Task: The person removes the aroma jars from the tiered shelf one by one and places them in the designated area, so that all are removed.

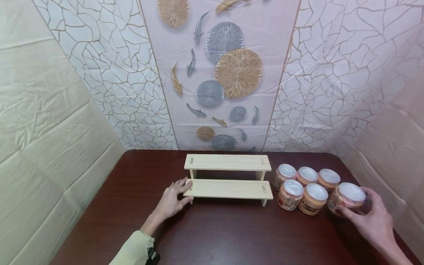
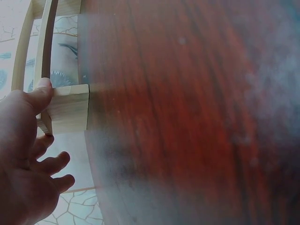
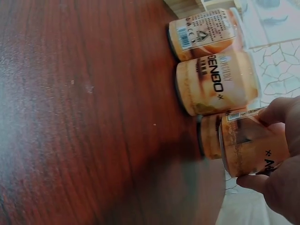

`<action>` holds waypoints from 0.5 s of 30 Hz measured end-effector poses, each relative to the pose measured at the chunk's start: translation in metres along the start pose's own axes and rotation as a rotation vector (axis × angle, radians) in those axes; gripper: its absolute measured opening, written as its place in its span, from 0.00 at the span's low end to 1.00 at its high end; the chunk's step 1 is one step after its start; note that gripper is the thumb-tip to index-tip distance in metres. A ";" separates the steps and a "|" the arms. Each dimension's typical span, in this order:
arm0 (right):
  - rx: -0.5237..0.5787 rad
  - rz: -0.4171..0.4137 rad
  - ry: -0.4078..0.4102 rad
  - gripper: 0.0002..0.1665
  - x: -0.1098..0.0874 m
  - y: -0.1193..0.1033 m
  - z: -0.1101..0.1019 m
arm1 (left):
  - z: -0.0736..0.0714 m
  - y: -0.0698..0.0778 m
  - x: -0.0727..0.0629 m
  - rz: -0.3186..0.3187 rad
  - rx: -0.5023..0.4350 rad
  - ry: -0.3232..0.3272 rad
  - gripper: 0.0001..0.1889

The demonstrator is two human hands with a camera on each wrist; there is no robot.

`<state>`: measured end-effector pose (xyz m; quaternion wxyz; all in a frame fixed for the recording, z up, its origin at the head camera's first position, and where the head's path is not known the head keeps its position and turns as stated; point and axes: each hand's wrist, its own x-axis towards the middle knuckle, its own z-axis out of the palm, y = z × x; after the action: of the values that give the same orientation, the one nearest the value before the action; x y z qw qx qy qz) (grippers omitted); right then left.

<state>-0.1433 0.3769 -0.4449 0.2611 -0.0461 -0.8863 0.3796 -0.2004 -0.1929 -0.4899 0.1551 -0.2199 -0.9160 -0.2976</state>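
A two-tier wooden shelf stand (image 1: 228, 188) of pale bare wood stands mid-table. My left hand (image 1: 170, 200) grips the left end of its lower tier. The left wrist view shows the thumb against the board (image 2: 69, 108) and a fingertip at its opposite side, the other fingers loosely spread. At the right, my right hand (image 1: 377, 217) holds a jar (image 1: 346, 197) with a white lid and an orange-brown printed label, thumb and fingers around its sides. In the right wrist view the held jar (image 3: 248, 145) sits higher than its neighbours, its base off the table.
Several matching jars (image 1: 311, 200) stand close together in two rows between the stand and my right hand. The dark reddish-brown table (image 1: 251, 235) ends at a patterned cloth backdrop (image 1: 218, 136), with pale cloth panels (image 1: 391, 154) along both sides.
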 end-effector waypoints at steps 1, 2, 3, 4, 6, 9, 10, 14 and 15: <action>0.018 0.005 -0.005 0.47 -0.001 0.001 0.002 | 0.000 0.000 0.000 0.005 0.002 0.006 0.29; 0.026 0.009 -0.007 0.48 -0.001 0.002 0.004 | 0.000 0.000 0.000 0.007 0.003 0.008 0.29; 0.032 0.013 -0.008 0.48 -0.002 0.003 0.005 | 0.000 0.000 0.000 0.011 0.004 0.010 0.29; 0.036 0.015 -0.011 0.48 -0.002 0.004 0.007 | 0.000 -0.001 0.000 0.016 0.009 0.012 0.29; 0.052 0.019 -0.014 0.47 -0.002 0.006 0.010 | 0.000 -0.001 0.000 0.017 0.005 0.012 0.29; 0.042 0.026 -0.021 0.47 -0.003 0.009 0.013 | -0.001 0.000 0.000 0.008 0.000 0.001 0.29; 0.045 0.032 -0.026 0.47 -0.004 0.010 0.014 | -0.001 0.000 0.000 0.003 -0.003 -0.005 0.29; 0.014 0.058 -0.043 0.48 -0.005 0.014 0.016 | -0.002 0.000 0.000 -0.010 0.002 -0.019 0.29; 0.009 0.068 -0.045 0.48 -0.005 0.014 0.017 | -0.002 0.000 0.000 -0.011 0.004 -0.020 0.29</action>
<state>-0.1491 0.3744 -0.4669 0.2280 -0.0665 -0.8882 0.3932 -0.1998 -0.1942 -0.4888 0.1450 -0.2176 -0.9192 -0.2944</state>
